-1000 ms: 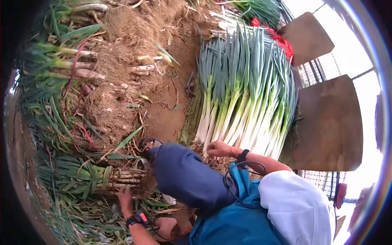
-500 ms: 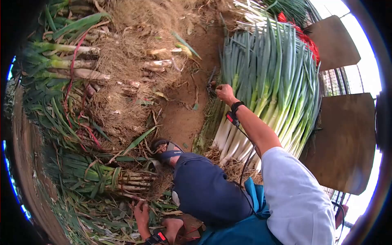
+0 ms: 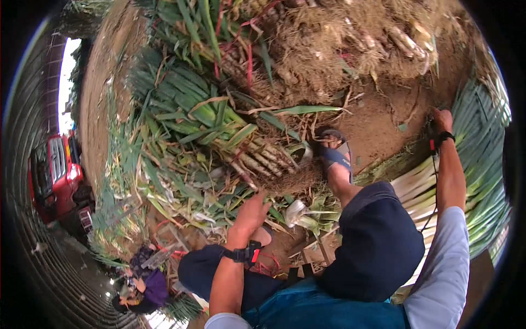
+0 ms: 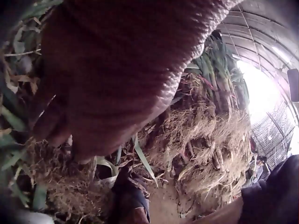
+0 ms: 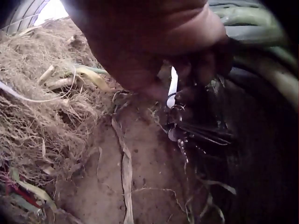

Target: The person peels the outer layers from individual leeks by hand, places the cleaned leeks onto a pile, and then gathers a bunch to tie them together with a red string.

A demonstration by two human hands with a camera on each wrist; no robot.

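My left hand (image 3: 252,214) is beside a bundle of leeks (image 3: 263,159) with brown-streaked stems and shaggy roots. Its fingertips are right at the root end of one leek (image 3: 245,175) that sticks out from the bundle; in the left wrist view, the palm hides their hold. On the far right, my right hand (image 3: 442,119) reaches down to the earth beside clean leeks (image 3: 422,181). Its curled fingers hold a small dark bundle (image 5: 180,133) with a ring and a thin chain. A white strip (image 5: 173,88) shows between thumb and fingers.
Heaped leeks with matted roots (image 3: 329,55) lie ahead. My sandalled foot (image 3: 335,153) stands between them and the clean leeks. Loose leaves (image 3: 186,192) litter the ground at left. Another person (image 3: 156,285) is at lower left, near a red vehicle (image 3: 55,175).
The head view has turned left. My right hand has moved from the clean leeks' root ends to the dark bundle beside their leaves. One leek now juts from the bundle at my left hand.
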